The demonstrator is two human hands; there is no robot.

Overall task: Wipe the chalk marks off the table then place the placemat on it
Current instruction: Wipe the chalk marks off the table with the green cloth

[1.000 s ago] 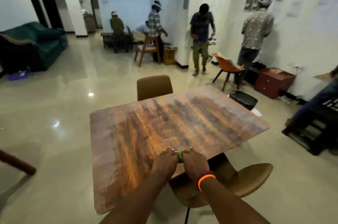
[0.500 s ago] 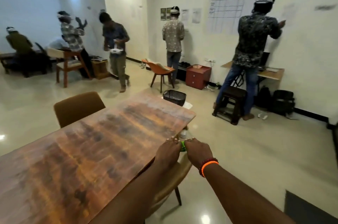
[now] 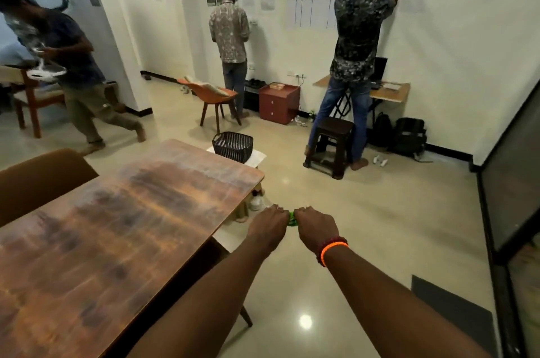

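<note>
Both hands are reaching out past the table's (image 3: pixel 122 229) right edge, knuckles nearly touching, out over the floor. The left hand (image 3: pixel 267 226) and the right hand (image 3: pixel 315 226) are each curling tight around a small bright green thing (image 3: pixel 291 219), pinched between them. Only a sliver of it is showing in the gap, so its shape and which way it runs cannot be told. The tabletop is looking streaky, worn brown with pale smears. A black basket (image 3: pixel 233 146) is sitting beyond the far corner.
</note>
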